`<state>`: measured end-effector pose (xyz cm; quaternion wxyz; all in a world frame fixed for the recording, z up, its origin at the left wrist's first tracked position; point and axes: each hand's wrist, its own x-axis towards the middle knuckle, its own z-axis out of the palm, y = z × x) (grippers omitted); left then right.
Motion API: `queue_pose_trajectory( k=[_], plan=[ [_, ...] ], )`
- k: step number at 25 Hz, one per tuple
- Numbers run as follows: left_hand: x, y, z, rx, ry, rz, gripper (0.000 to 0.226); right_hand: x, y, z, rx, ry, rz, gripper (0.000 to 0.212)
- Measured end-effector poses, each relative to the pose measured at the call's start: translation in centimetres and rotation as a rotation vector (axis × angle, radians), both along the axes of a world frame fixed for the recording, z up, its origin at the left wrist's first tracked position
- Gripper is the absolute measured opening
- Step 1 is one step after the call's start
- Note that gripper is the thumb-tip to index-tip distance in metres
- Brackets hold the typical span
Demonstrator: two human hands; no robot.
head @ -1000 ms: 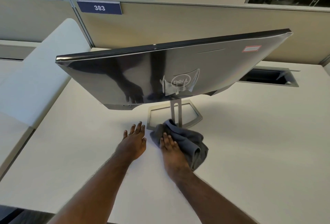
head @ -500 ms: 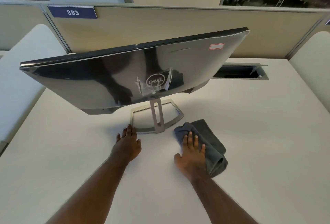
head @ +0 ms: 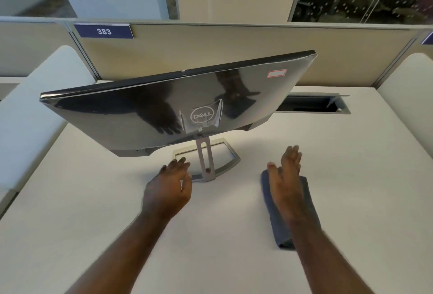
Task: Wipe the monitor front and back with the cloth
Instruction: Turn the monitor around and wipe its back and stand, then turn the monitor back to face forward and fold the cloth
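Both hands are hovering open, the right hand (head: 284, 174) over the folded grey cloth (head: 289, 209) at four o'clock from the glossy black monitor (head: 178, 108), seemingly ready to grip, the left hand (head: 169, 188) near its stand.

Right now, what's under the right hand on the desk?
A folded grey cloth lies on the white desk beneath the right hand and forearm. Its middle is covered by the arm, so whether the open fingers touch it cannot be told.
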<state>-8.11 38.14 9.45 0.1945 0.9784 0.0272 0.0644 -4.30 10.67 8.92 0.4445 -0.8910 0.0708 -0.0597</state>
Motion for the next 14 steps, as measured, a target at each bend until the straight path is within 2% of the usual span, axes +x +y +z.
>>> queue_pose_trajectory(
  k=[3, 5, 7, 10, 12, 14],
  plan=[
    [-2.3, 0.0, 8.8, -0.206, -0.582, -0.130, 0.037, 4.3, -1.1, 9.2, 0.065, -0.390, 0.066, 0.062],
    [-2.3, 2.0, 13.9, -0.219, -0.756, -0.087, 0.039, 6.6, -0.6, 14.4, -0.001, -0.472, 0.203, 0.061],
    [-1.6, 4.7, 17.6, -0.127, -0.681, 0.095, 0.048, 8.6, 0.6, 17.8, -0.145, -0.414, 0.299, 0.063],
    [-1.4, 7.7, 19.6, 0.032, -0.402, 0.317, 0.057, 9.7, 2.3, 20.3, -0.377, -0.287, 0.290, 0.064],
    [-1.0, 8.7, 19.4, 0.099, -0.292, 0.328, 0.059, 10.1, 3.3, 20.5, -0.474, -0.183, 0.225, 0.066],
    [-0.6, 9.0, 19.2, 0.118, -0.264, 0.316, 0.058, 10.1, 3.8, 19.8, -0.551, -0.111, 0.161, 0.068]
  ],
)
